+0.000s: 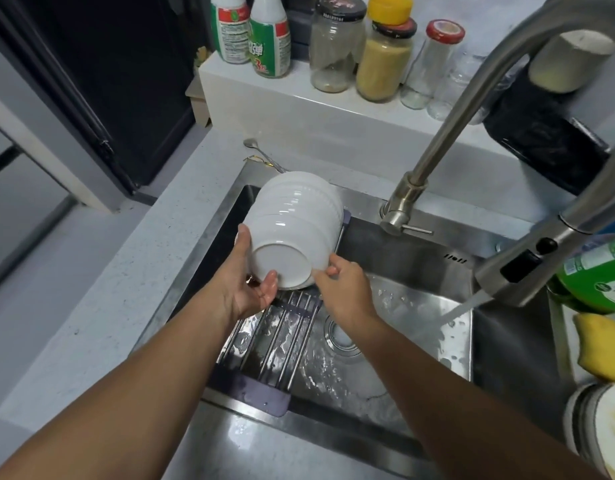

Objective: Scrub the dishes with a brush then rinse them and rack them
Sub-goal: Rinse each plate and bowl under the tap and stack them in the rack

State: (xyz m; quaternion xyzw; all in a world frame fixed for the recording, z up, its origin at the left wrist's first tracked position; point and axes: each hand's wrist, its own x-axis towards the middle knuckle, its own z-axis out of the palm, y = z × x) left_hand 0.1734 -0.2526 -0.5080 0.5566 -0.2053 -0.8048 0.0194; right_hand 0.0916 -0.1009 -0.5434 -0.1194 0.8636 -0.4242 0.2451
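- Left hand [254, 289] and right hand [344, 289] grip a stack of white bowls [292, 230], bottoms up, over the rack [274, 337] at the sink's [420, 258] left edge.
- Faucet [506, 271] runs at right.

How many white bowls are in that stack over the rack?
4 by the visible rims, nested upside down in the bowl stack, held by the left hand and right hand above the sink rack. More may be hidden inside.
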